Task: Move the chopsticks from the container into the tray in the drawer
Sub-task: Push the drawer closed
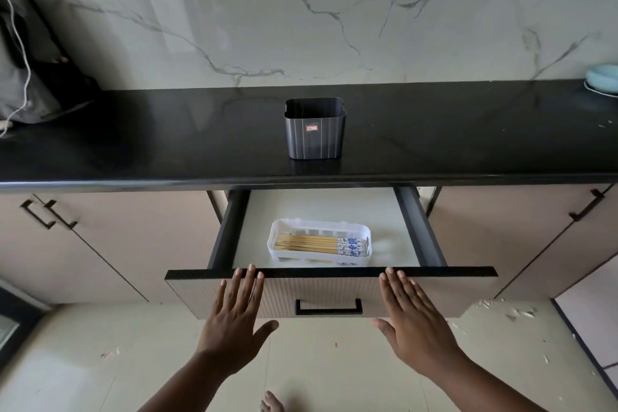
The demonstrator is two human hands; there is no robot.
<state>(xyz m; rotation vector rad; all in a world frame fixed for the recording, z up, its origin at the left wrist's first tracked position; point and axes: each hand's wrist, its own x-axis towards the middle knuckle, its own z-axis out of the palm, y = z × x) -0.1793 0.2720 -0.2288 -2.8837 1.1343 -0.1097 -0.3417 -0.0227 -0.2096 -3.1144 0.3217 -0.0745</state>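
A glossy black stone countertop (167,130) reflected the veined marble backsplash (334,10) at upper frame; wooden chopsticks (307,242) lay in a white plastic tray (321,227).

Veined marble wall (334,10), black countertop (167,144), beige cabinets (117,244), pale floor (317,361)

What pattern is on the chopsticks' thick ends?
Blue-and-white print on the chopsticks; remaining length plain wood; head view.

Tray's (319,239) near wall hidden behind the drawer front (331,291); container's (314,127) red label unreadable; blue dish (602,80) cropped at right edge.
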